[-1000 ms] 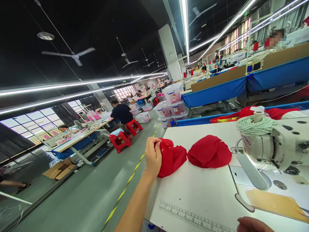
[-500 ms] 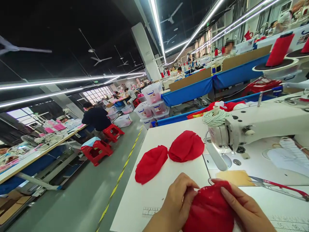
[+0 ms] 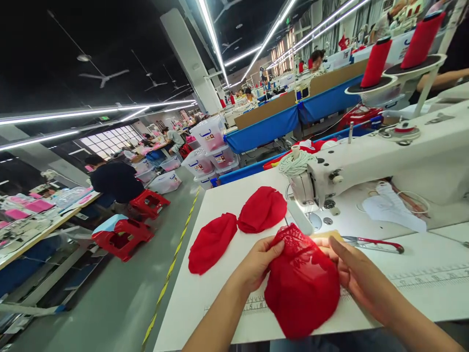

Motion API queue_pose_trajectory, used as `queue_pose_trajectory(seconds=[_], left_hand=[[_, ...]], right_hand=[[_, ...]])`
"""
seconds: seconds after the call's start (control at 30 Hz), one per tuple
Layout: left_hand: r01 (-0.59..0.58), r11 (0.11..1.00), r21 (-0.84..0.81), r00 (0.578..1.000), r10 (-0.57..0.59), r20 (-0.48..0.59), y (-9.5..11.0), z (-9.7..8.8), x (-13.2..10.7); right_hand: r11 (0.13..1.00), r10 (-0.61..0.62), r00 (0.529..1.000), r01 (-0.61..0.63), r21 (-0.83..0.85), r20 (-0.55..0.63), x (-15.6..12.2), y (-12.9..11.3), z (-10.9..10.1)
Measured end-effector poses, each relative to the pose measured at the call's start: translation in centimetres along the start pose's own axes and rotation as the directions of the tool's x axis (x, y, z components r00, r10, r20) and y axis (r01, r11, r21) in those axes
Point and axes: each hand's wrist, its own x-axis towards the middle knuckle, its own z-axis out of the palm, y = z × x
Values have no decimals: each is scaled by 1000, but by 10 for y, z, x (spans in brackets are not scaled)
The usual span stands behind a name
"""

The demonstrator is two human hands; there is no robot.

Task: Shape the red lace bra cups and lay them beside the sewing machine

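Note:
A red bra cup [image 3: 301,288] with a sheer lace upper edge hangs above the front of the white table. Its lace is pinched at the upper left between the thumb and fingers of my left hand [image 3: 262,261]. My right hand [image 3: 353,274] holds the cup's right side with its fingers curled against the edge; its thumb points up beside the lace. Two more red cups lie side by side beyond my hands, a left one [image 3: 213,243] and a right one [image 3: 263,210]. Right of them stands a white sewing machine [image 3: 366,161].
Red-handled scissors [image 3: 381,243] lie beside a yellowish piece [image 3: 326,238] near the machine. Pale green cord [image 3: 297,164] sits on the machine head. Red thread cones [image 3: 376,62] stand behind. Stacked plastic bins [image 3: 208,134] and red stools [image 3: 122,237] line the aisle; a person sits at left.
The red cup has been raised and turned, so its lace edge and front now show. My right thumb has come away from the fabric's face. The view has shifted to the right.

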Motion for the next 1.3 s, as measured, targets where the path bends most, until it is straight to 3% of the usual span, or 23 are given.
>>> queue_pose_trajectory(seconds=[0.23,0.4,0.53,0.7,0.87,1.07,1.3], left_hand=[[45,999,11,998,-45,54,-2,5,16],[129,985,114,972,-148,181,4,9,21],[207,969,136,959,-228,169,5,9,29],[199,971,136,961,-221,168,8,6,40],[184,970,157,960,-212,185,12,5,44],[168,969,183,953,-207,222,9,7,45],[230,918,324,929,-306,208,13,7,38]], right_hand=[[992,-127,992,127,-5,-1,0,2,-9],[985,-174,984,174,2,-48,1,4,-17],[987,-163,980,163,-10,-115,2,3,-16],[986,-157,965,165,20,-210,5,3,-15],[977,-192,961,206,52,-200,6,2,-16],[979,-204,974,206,12,-96,6,1,-13],[973,-192,917,225,56,-350,8,0,-12]])
